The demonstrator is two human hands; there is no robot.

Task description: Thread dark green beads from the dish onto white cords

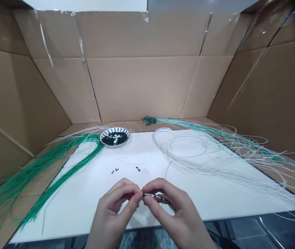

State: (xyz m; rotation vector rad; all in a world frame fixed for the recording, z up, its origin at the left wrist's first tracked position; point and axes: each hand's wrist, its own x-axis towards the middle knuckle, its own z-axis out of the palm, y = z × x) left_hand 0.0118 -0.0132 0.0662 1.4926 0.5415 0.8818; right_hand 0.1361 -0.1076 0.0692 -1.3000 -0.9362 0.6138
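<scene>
1. The box point(142, 86) walls stand at the back and both sides of the table point(72, 193).
2. The white strands point(215, 169) sprawl in loops over the right side; a snagged loop could drag others, since they cross loosely.
3. The green strands point(30, 176) curve down the left, their bend close by the dish. A tug there could jostle it.
4. The tied bundle point(186, 123) lies along the back right, its tails mixed among white strands, so lifting either could tangle both.
5. The left hand point(116, 207) has thumb and forefinger pinched together on the string; the right hand point(178, 207) is clamped on it just beside. If either pinch slackens, beads might slide off.
6. The dish point(115, 145) holds dark beads, and a knock to its rim could spill them.
7. The string point(158, 196), dotted with dark beads, sits between the fingers above the table's near edge; whether its end is secured, I cannot tell.
8. Two little groups of loose beads point(137, 168) lie ahead of the hands, where a brushing knuckle could scatter them.
</scene>
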